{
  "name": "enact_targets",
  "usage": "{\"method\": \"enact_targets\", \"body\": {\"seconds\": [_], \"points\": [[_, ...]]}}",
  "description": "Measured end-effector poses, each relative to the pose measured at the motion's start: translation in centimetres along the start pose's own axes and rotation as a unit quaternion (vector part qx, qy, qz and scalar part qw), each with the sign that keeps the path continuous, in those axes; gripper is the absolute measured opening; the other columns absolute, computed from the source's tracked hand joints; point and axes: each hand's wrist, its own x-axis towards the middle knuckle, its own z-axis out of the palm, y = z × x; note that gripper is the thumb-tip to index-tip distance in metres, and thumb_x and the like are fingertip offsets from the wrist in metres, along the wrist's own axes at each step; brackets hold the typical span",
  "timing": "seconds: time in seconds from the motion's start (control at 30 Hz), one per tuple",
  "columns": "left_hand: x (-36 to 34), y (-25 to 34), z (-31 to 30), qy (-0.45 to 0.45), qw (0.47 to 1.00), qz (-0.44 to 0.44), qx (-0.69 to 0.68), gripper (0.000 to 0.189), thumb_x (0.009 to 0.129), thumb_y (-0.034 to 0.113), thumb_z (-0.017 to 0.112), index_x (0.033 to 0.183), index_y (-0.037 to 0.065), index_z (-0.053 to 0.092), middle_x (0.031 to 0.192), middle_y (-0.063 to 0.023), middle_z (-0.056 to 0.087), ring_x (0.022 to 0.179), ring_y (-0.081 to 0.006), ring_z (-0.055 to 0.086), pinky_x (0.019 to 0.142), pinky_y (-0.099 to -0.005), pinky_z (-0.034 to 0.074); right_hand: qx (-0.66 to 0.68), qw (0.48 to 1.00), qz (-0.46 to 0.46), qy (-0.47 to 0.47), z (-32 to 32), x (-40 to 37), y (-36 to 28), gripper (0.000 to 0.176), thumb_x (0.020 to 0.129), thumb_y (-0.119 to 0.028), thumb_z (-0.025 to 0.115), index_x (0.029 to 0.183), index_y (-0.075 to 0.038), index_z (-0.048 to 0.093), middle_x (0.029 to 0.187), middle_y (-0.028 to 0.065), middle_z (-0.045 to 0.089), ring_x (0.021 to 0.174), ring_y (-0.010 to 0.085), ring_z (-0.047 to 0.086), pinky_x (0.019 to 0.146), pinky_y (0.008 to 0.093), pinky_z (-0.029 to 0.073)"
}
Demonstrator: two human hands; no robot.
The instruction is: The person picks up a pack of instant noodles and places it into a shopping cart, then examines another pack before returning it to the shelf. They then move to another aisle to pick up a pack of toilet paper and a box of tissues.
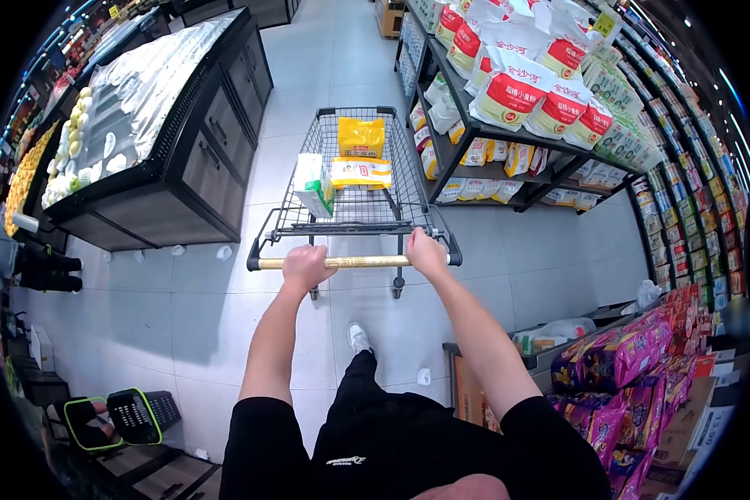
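Note:
Both of my hands grip the tan handlebar [365, 262] of a wire shopping cart [402, 179]. My left hand [307, 267] is wrapped round the bar near its left end, and my right hand [426, 253] closes on it near the right end. Inside the basket lie a yellow packet [362, 136] and, nearer to me, a yellow and white packet [361, 172]. A white and green carton [313, 185] leans at the basket's left side. The fingers' undersides are hidden by the bar.
To the left stands a dark produce counter [179, 179] with pale vegetables. At the right, a black shelf [475, 125] carries flour bags [512, 92]. Purple snack bags [612, 358] are piled at the lower right. Green-rimmed baskets [137, 417] sit at the lower left. A tiled aisle [342, 50] runs ahead.

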Motion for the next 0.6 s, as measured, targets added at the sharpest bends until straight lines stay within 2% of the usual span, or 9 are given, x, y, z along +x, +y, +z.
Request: {"method": "enact_targets", "body": {"seconds": [0.1,0.17,0.23,0.33,0.43,0.47,0.5,0.6], "points": [[2.8,-1.9,1.3,-0.014,1.0,0.004,-0.01,0.036,0.062,0.039,0.082,0.065,0.012,0.058,0.062,-0.0041,0.062,0.06,-0.0244,0.064,0.057,-0.0384,0.053,0.005,1.0,0.017,0.0,-0.8,2.5,-0.6,0.02,0.095,-0.024,0.05,0.105,-0.009,0.058,0.089,0.0172,0.071,0.086,0.038,0.068,0.077,0.0503,0.051],[4.8,-2.7,1.6,-0.01,1.0,0.001,-0.013,0.036,0.062,0.039,0.082,0.065,0.012,0.059,0.062,-0.0042,0.062,0.06,-0.0242,0.064,0.057,-0.0384,0.053,0.026,0.999,0.033,-0.022,-1.1,4.2,-1.0,0.017,0.093,-0.021,0.049,0.105,-0.012,0.058,0.091,0.016,0.071,0.088,0.0378,0.068,0.077,0.0494,0.05],[6.5,-3.4,2.0,-0.007,1.0,0.011,-0.023,0.036,0.062,0.039,0.082,0.065,0.012,0.059,0.062,-0.0044,0.063,0.061,-0.024,0.065,0.058,-0.0382,0.053,0.024,0.999,0.04,-0.022,-1.4,5.8,-1.0,0.017,0.094,-0.025,0.049,0.104,-0.015,0.059,0.093,0.0146,0.072,0.09,0.0361,0.068,0.078,0.0492,0.05],[8.6,-3.9,2.6,-0.009,1.0,0.016,-0.017,0.036,0.062,0.039,0.081,0.064,0.012,0.058,0.063,-0.0047,0.063,0.061,-0.024,0.065,0.058,-0.0379,0.054,0.009,0.997,0.028,-0.07,-2.3,7.6,-1.0,0.018,0.09,-0.02,0.048,0.097,-0.015,0.063,0.095,0.0136,0.072,0.093,0.0358,0.068,0.079,0.0475,0.05],[10.4,-4.0,3.4,-0.019,1.0,0.009,-0.019,0.035,0.062,0.038,0.081,0.064,0.012,0.058,0.062,-0.0048,0.062,0.06,-0.0242,0.064,0.058,-0.0376,0.053,0.004,0.997,0.032,-0.072,-2.9,9.2,-0.8,0.02,0.092,-0.024,0.047,0.098,-0.015,0.064,0.096,0.0152,0.072,0.095,0.0362,0.068,0.082,0.0488,0.051],[11.0,-4.1,3.7,0.013,0.999,0.018,-0.036,0.033,0.06,0.035,0.081,0.062,0.012,0.058,0.059,-0.0057,0.06,0.057,-0.025,0.062,0.055,-0.0383,0.052,0.009,0.996,0.036,-0.075,-2.8,9.6,-0.6,0.02,0.092,-0.024,0.047,0.098,-0.015,0.064,0.096,0.0152,0.072,0.095,0.0362,0.068,0.082,0.0488,0.051],[11.6,-3.9,3.8,0.043,0.997,0.029,-0.053,0.031,0.059,0.032,0.081,0.061,0.011,0.058,0.057,-0.0065,0.058,0.054,-0.0258,0.061,0.052,-0.039,0.05,0.002,0.997,0.034,-0.069,-3.0,10.2,-0.5,0.022,0.092,-0.023,0.046,0.099,-0.011,0.063,0.098,0.0174,0.072,0.095,0.0379,0.068,0.083,0.05,0.051],[13.1,-3.5,3.9,0.019,0.999,0.014,-0.047,0.032,0.058,0.031,0.082,0.062,0.011,0.057,0.058,-0.0071,0.059,0.056,-0.0266,0.061,0.053,-0.0394,0.05,0.006,0.997,0.04,-0.073,-3.3,11.9,0.0,0.026,0.092,-0.023,0.045,0.102,-0.004,0.061,0.101,0.021,0.071,0.095,0.0408,0.068,0.086,0.0516,0.051]]}}
